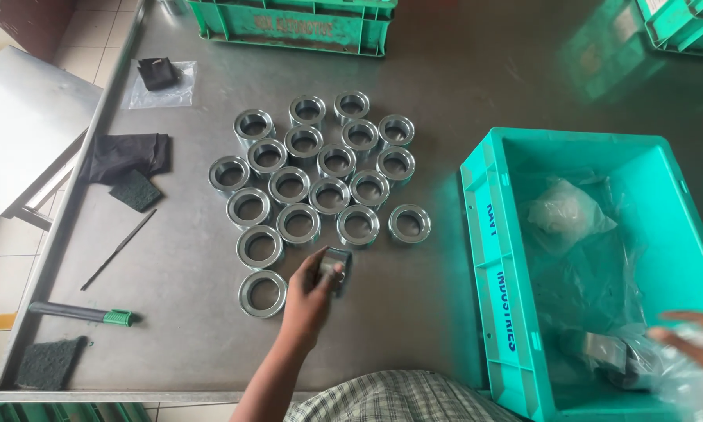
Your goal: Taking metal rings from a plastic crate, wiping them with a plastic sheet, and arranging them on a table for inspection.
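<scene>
My left hand [308,301] grips a short shiny metal ring [334,267], tilted on its side just above the steel table [414,289], right of a lone ring [262,293]. Several like rings [318,176] stand upright in rows in the table's middle. My right hand [691,337], blurred, reaches into the turquoise plastic crate [492,258] at the right and touches crumpled clear plastic [672,367] over a metal ring [605,352] at the crate's bottom. Whether it grips anything is unclear.
Green crates [293,23] stand at the table's far edge and top right corner [683,23]. On the left lie a black cloth [128,155], abrasive pads [135,190], a thin file [118,248], a green-handled tool [82,313] and a small plastic bag [160,82].
</scene>
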